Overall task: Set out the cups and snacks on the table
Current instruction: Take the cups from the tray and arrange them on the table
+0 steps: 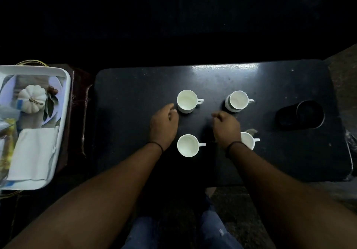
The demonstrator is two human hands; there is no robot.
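Several white cups stand upright on the dark table (289, 161), handles pointing right. The far left cup (187, 100) and the far right cup (238, 100) sit at the back. The near left cup (187, 145) is in front, and the near right cup (248, 140) is partly hidden by my right wrist. My left hand (164, 125) hovers just left of the far left cup, fingers curled, holding nothing. My right hand (226, 127) is loosely closed just below the far right cup, apart from it.
A white tray (66, 98) on a side stand at the left holds a plate with a white pumpkin (31, 100), folded napkins (32, 152) and yellow wrapped packets (7, 144). A dark round container (301, 116) lies at the table's right.
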